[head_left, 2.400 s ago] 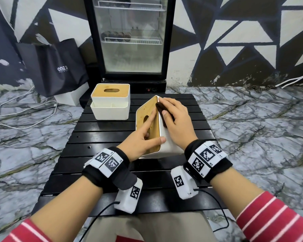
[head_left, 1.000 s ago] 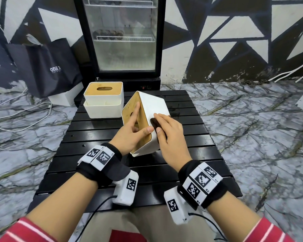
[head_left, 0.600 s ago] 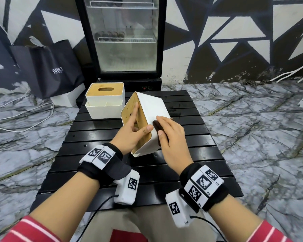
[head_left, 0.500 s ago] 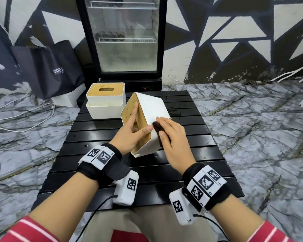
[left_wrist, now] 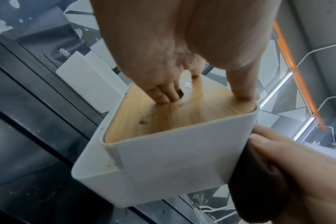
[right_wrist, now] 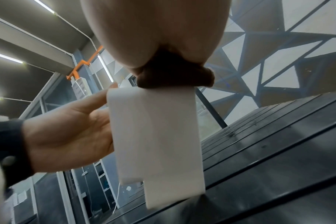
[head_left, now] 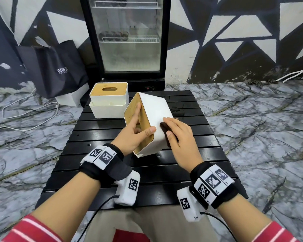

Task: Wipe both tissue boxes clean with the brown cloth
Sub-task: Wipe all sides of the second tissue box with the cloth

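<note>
A: Where are the 2 boxes?

B: The tipped tissue box (head_left: 152,119) is near the middle of the black slatted table (head_left: 191,172), tilted on its near lower edge with its wooden lid (left_wrist: 175,115) facing left. The second tissue box (head_left: 108,102) stands upright at the far left of the table, apart from both hands.

A: And the hands?

B: The left hand (head_left: 132,135) steadies the tipped box: thumb hooked over the near top corner, index finger flat on the lid, 3 fingers curled into the lid's slot. The right hand (head_left: 180,138) presses the brown cloth (head_left: 165,131) flat against the white side, fingers nearly straight and thumb lying along the cloth's near edge.

A: How will it handle?

B: I'd judge it light and rigid, since 1 hand props it. The white shell looks smooth, likely slippery, so the slot and rim are the sure holds. The cloth is soft and bunches under the palm.
</note>
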